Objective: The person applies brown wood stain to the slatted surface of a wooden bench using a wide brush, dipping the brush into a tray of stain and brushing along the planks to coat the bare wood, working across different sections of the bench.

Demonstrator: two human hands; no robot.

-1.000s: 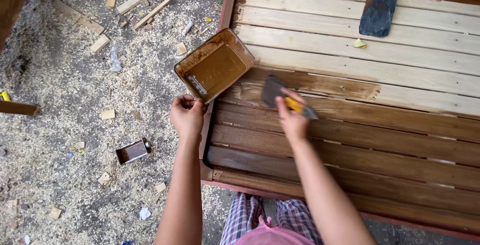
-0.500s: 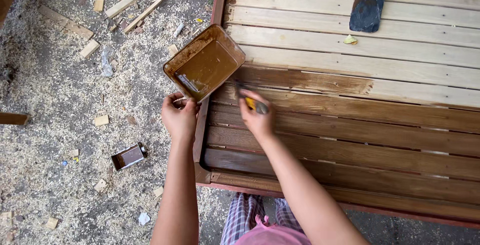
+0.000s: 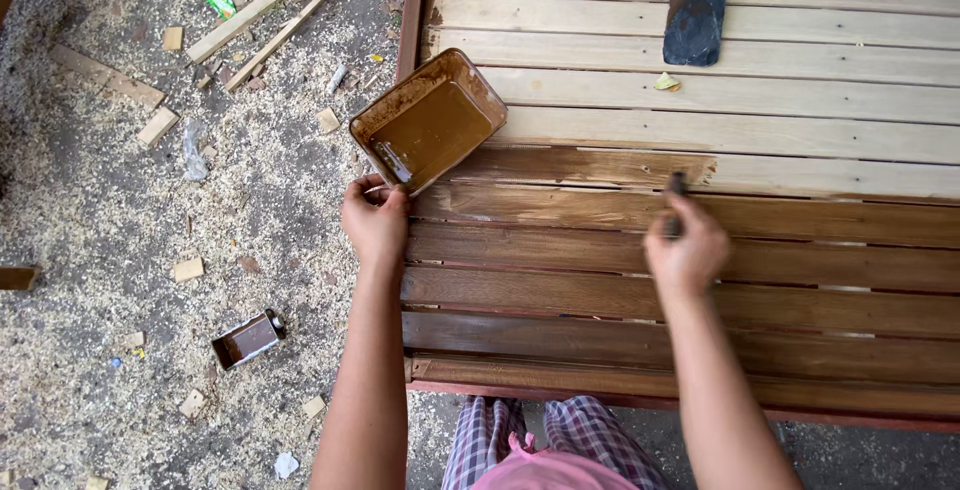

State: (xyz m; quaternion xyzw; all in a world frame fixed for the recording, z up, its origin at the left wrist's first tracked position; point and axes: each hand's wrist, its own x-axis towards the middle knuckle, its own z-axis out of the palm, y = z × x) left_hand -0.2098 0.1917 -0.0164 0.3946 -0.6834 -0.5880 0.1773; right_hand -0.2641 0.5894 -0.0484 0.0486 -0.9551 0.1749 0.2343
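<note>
Sawdust covers the ground off to the outside of my left hand, strewn with small wood offcuts and a couple of long thin battens farther out ahead. Beyond my wrist on that side a little rectangular tin lies on its side in the dust.

Under both my hands stretches a slatted wooden panel. Its slats nearest me are stained dark brown; those farther ahead of my fingers are pale bare wood, and the edge of the stain runs just ahead of my right hand.

My left hand is curled over the panel's outer edge rail, fingers bent closed around it, gripping nothing else. Just ahead of those fingers, touching or nearly touching them, sits a rusty rectangular tray tilted on the panel's corner, holding brown wood stain.

My right hand is closed around a brush, of which only a dark tip shows past my fingertips, pressed against the slat where stained and bare wood meet.

Well ahead of my right hand, on the bare slats, lies a dark slate-coloured rag or pad, with a small yellowish scrap just nearer to me than it. Between my forearms I see my plaid trousers.
</note>
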